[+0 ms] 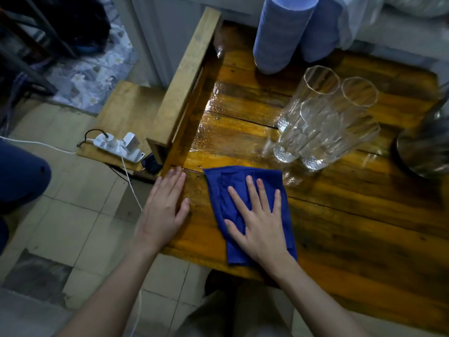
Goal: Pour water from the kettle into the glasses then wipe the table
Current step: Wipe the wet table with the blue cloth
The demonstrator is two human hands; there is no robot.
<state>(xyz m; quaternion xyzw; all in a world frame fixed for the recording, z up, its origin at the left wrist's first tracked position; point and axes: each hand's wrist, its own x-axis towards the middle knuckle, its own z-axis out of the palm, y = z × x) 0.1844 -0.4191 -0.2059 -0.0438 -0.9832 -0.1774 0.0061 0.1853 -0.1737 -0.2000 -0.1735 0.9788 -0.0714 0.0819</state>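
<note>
A blue cloth (220, 188) lies flat on the wooden table (352, 227) near its front left corner. My right hand (257, 220) presses down on the cloth with fingers spread. My left hand (164, 210) rests flat on the table's left edge, holding nothing. Behind the cloth stand three tall clear glasses (323, 117), close together. A wet shiny patch (218, 122) covers the table left of the glasses. The metal kettle (425, 147) is partly cut off at the right edge.
Two stacks of blue cups (281, 32) stand at the table's back. A raised wooden rail (187, 79) runs along the left side. A white power strip (119, 145) with cables sits on a low shelf to the left. Tiled floor lies below.
</note>
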